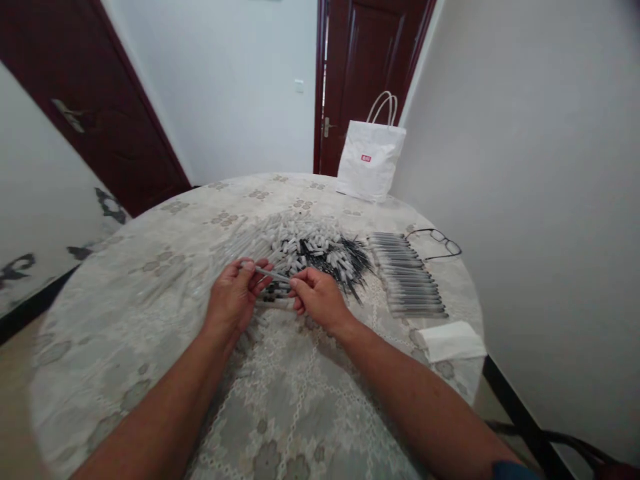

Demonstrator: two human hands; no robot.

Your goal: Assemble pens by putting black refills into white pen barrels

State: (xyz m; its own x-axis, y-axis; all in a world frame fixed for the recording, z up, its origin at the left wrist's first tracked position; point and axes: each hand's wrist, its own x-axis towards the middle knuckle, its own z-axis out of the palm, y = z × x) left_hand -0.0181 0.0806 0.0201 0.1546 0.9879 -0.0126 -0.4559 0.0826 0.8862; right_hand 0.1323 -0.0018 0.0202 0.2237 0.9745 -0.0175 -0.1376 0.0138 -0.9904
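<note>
Both my hands meet over the middle of a round table (125,320) covered with a patterned cloth. My left hand (234,297) is closed on one end of a thin grey pen (270,273). My right hand (316,297) pinches the pen's other end. Just behind the hands lies a heap of pen parts (305,247), with pale barrels and caps and black refills mixed together. A few loose pens (275,299) lie on the cloth between my hands.
A neat row of assembled pens (407,273) lies to the right of the heap. Beyond it rest eyeglasses (440,241); a folded white tissue (453,341) sits at the right edge. A white paper bag (370,160) stands at the far side.
</note>
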